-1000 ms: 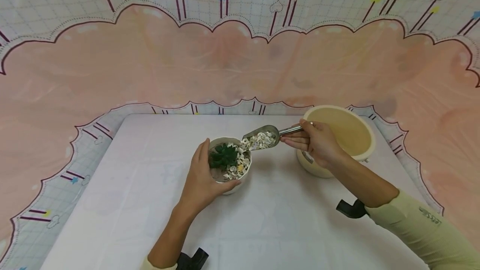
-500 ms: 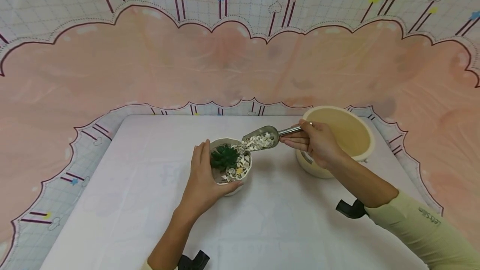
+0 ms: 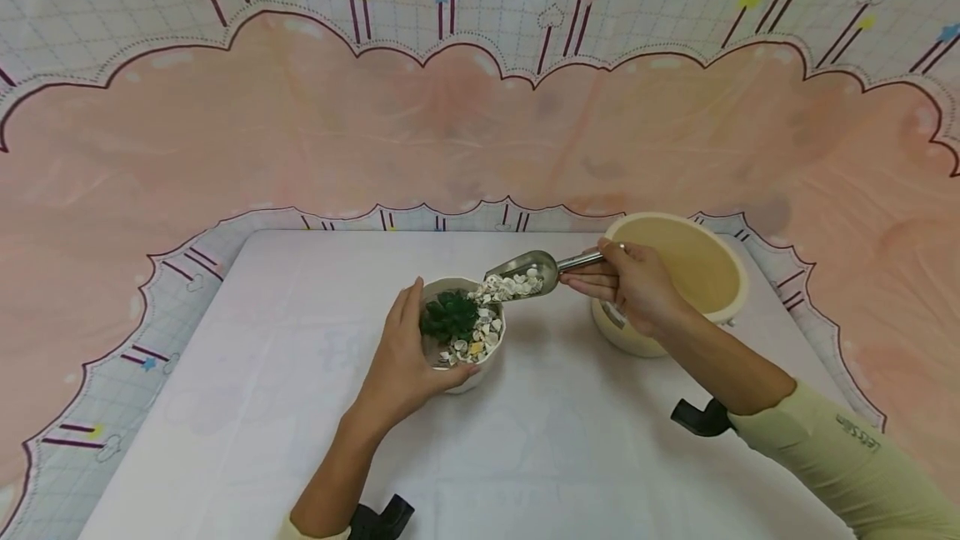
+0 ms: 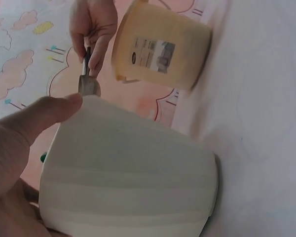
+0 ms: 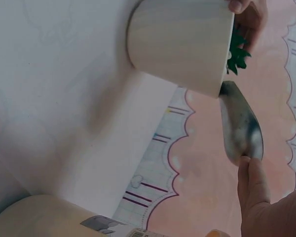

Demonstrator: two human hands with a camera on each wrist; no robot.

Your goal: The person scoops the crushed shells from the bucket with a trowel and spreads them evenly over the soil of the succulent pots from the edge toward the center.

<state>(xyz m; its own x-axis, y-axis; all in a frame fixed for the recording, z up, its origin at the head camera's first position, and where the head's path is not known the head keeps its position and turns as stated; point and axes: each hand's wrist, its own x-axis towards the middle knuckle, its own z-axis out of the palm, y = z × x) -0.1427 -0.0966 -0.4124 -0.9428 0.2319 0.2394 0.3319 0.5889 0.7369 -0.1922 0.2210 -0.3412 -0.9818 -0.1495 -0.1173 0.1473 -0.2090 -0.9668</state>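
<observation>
A white flower pot (image 3: 474,380) stands on the table, holding a green succulent (image 3: 448,315) and pale pebbles (image 3: 480,342) on its right side. My left hand (image 3: 405,357) grips the pot's rim from the left, thumb at the front and fingers behind. My right hand (image 3: 637,286) holds a metal scoop (image 3: 542,267) by its handle. White pebbles lie in the scoop, whose tip rests at or just over the pot's right rim. In the right wrist view the scoop (image 5: 241,123) meets the pot's rim from below the succulent. The left wrist view shows the pot's plain side (image 4: 133,163).
A cream bucket (image 3: 615,340) with a label stands at the table's right, partly behind my right hand. The white table (image 3: 300,440) meets a patterned peach backdrop (image 3: 375,140). Black wrist mounts (image 3: 703,417) sit on both forearms.
Pebbles in the scoop have slid toward its tip and thinned near the handle, spilling toward the pot. The pot and left hand have shifted very slightly; the right hand holds nearly still.
</observation>
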